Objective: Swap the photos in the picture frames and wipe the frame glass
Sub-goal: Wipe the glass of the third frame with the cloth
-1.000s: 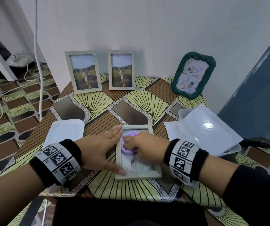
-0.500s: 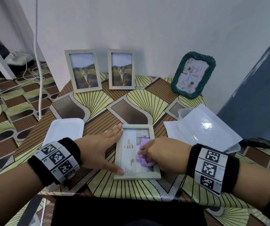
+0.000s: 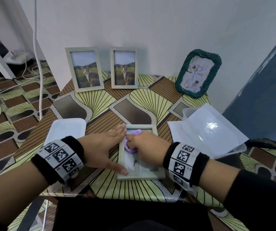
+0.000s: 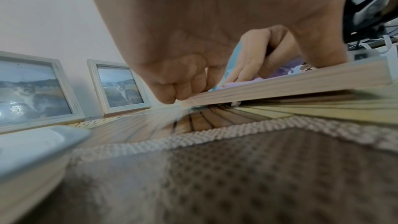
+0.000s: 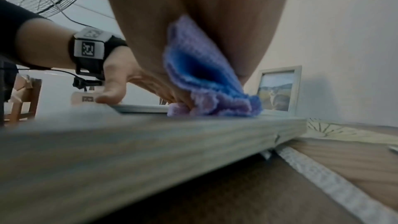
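While wiped: four frames (image 3: 141,175), one cloth (image 3: 130,148)

flat frame (image 3: 141,175): table (image 3: 134,107) front centre | two upright frames (image 3: 84,69): behind | lid (image 3: 67,129): left

Right hand (image 3: 148,147) with cloth (image 3: 130,144) now at the upper-left part of the glass, by the far end of the flat frame (image 3: 140,176). Half a second ago it was lower and toward the right side; a second ago, up near the top as now (a back-and-forth stroke). Lower glass is uncovered again; right wrist sits closer in.
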